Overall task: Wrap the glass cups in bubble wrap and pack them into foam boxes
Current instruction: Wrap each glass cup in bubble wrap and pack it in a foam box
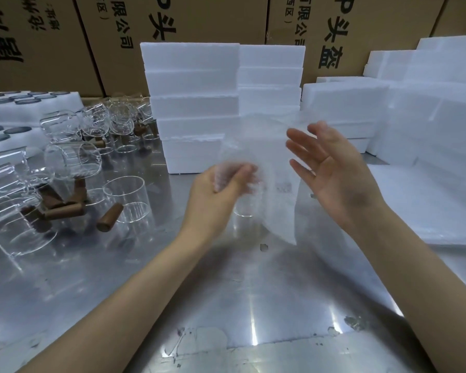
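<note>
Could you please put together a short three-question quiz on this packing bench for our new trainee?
1. True or false: the right hand grips a glass cup.
2. Which hand holds the bubble wrap? A) left B) right C) neither
3. What are the handles on the glass cups at the left made of, by their look?

Key:
1. False; it is open, fingers spread, beside the wrap.
2. A; the left hand pinches the wrap above the metal table.
3. Brown wood, apparently.
</note>
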Demonstrator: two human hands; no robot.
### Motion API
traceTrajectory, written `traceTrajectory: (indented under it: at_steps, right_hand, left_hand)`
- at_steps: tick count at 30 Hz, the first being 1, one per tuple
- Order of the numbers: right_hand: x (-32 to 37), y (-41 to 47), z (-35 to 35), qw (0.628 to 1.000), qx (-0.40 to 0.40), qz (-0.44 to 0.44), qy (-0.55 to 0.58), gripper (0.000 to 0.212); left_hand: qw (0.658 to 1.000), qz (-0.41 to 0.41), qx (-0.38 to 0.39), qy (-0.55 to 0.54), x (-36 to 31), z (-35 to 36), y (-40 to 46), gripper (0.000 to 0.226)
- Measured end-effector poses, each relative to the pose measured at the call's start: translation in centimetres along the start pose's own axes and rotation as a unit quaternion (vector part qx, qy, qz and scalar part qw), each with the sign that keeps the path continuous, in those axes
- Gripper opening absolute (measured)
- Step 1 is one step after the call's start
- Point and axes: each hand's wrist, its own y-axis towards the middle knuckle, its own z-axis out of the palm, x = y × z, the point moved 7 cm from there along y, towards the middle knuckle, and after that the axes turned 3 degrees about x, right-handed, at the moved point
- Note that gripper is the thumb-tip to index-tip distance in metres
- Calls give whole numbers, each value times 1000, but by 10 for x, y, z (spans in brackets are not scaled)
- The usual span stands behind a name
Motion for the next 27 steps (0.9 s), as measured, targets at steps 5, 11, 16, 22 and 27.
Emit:
traceTrajectory:
  at_steps: [5,11,16,22,27]
  right_hand:
    - [-5,1,-36,974,-162,30,-155,17]
    - [-42,1,-33,945,-89,204,-240,43]
    - [-41,-1,-28,941,-86,198,-261,57]
    - [-19,-2,-23,934,-134,43,-327,41]
    - [1,-20,26,906,-41,-176,-384,39]
  left_hand:
    - [993,-62,-66,-74,12,-23,7,9]
    - [982,-126,-44,-136,19,-26,9,33]
    - [980,-137,-49,-135,14,-25,7,77]
    - [971,-145,-133,-134,14,-44,7,62]
    - [951,-144,-235,-142,23,-68,6,54]
